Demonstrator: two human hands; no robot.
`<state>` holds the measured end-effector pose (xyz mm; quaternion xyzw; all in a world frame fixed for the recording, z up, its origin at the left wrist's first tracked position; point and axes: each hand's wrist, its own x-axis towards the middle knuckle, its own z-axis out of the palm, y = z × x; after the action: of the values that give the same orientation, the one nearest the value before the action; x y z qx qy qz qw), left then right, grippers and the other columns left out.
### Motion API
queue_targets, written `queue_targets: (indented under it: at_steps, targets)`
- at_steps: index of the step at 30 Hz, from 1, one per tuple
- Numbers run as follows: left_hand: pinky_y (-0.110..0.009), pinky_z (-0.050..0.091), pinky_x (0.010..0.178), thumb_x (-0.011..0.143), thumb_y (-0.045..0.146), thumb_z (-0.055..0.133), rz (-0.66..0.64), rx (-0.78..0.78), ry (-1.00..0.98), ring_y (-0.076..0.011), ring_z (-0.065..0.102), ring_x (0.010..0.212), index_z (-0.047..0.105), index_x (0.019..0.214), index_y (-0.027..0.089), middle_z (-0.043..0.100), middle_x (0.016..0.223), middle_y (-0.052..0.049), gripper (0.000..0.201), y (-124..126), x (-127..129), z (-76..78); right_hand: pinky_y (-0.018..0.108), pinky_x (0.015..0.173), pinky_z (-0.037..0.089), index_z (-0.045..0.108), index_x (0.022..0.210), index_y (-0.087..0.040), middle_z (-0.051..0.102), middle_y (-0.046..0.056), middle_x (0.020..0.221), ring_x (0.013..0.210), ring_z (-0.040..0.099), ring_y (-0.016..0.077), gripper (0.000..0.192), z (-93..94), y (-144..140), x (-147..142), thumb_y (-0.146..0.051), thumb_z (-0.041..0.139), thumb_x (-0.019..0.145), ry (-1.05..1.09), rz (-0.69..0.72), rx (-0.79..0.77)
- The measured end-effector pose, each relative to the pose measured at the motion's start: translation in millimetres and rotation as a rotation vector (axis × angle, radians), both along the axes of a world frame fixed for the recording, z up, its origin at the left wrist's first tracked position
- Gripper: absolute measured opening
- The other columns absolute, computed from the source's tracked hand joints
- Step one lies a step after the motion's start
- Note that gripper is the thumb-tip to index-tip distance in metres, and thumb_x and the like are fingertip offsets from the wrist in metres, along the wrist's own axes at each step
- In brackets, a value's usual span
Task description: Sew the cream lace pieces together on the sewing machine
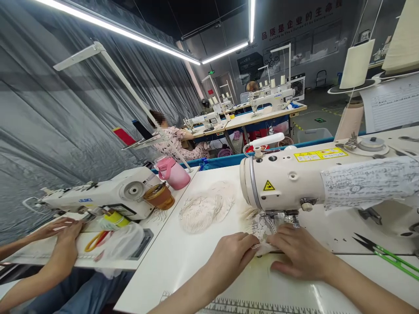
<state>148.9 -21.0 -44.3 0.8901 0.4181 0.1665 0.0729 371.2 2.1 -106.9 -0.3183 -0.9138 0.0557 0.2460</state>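
A piece of cream lace (262,226) with a fringed edge lies under the presser foot of the white sewing machine (281,174). My left hand (232,253) is closed, its fingers pinching the near left edge of the lace. On the other side, my right hand (296,253) rests over the lace close to the presser foot, fingertips pressing on it and thumb spread away on the table. The needle tip is hidden. More cream fringed lace (203,211) lies in a loose heap left of the machine head.
Green-handled thread snips (389,255) lie at the right. A ruler scale (255,305) runs along the front. At left, a co-worker's hands (65,231) work at another machine (98,194), near a brown cup (159,196) and a pink jug (173,173). Thread cones (356,65) stand behind.
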Motion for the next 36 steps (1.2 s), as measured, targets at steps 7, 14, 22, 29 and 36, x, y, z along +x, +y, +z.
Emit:
queue_targets:
  at_steps: [7,14,22,29,36]
  targets:
    - [-0.022,0.034,0.050,0.098,0.024,0.039,-0.071,0.082,-0.005,-0.0107,0.050,0.055,0.053,0.070,0.017,0.053,0.063,0.001,0.032,-5.1,10.9,4.5,0.032,0.067,0.037,0.051,0.088,-0.019,0.056,0.001,0.074,0.074,0.051,0.0184,0.020,-4.5,-0.3,-8.2,-0.039,0.053,0.086,0.121,0.042,0.155]
    - [-0.025,0.037,0.050,0.097,0.022,0.040,-0.165,0.313,0.122,-0.0126,0.047,0.055,0.051,0.066,0.017,0.052,0.062,0.000,0.033,-14.5,15.2,3.0,0.031,0.068,0.037,0.047,0.073,-0.019,0.052,0.001,0.067,0.067,0.043,0.0154,0.010,-5.1,-0.2,-14.8,-0.012,0.044,0.078,0.163,0.097,0.228]
    - [-0.027,0.039,0.052,0.095,0.027,0.045,-0.187,0.231,0.174,-0.0142,0.051,0.059,0.055,0.073,0.017,0.054,0.067,-0.001,0.026,-13.6,8.2,0.4,0.027,0.059,0.030,0.043,0.062,-0.018,0.049,-0.001,0.063,0.064,0.040,0.0130,0.024,-9.3,3.6,-9.7,0.004,0.040,0.071,0.232,0.046,0.350]
    - [-0.027,0.040,0.054,0.079,0.026,0.068,-0.219,0.127,0.199,-0.0150,0.055,0.062,0.055,0.086,0.017,0.059,0.070,0.002,0.017,14.2,18.6,-21.3,0.028,0.055,0.027,0.046,0.063,-0.018,0.048,-0.001,0.061,0.062,0.039,0.0132,0.023,-4.6,0.8,-7.4,-0.002,0.040,0.079,0.266,0.038,0.316]
    - [-0.026,0.031,0.049,0.089,0.008,0.045,-0.309,0.468,0.111,-0.0109,0.043,0.049,0.047,0.068,0.017,0.048,0.055,0.003,0.023,30.7,22.2,-55.0,0.027,0.058,0.034,0.046,0.064,-0.019,0.049,-0.001,0.060,0.061,0.041,0.0129,0.023,-7.2,3.2,-3.9,-0.002,0.040,0.079,0.168,0.099,0.251]
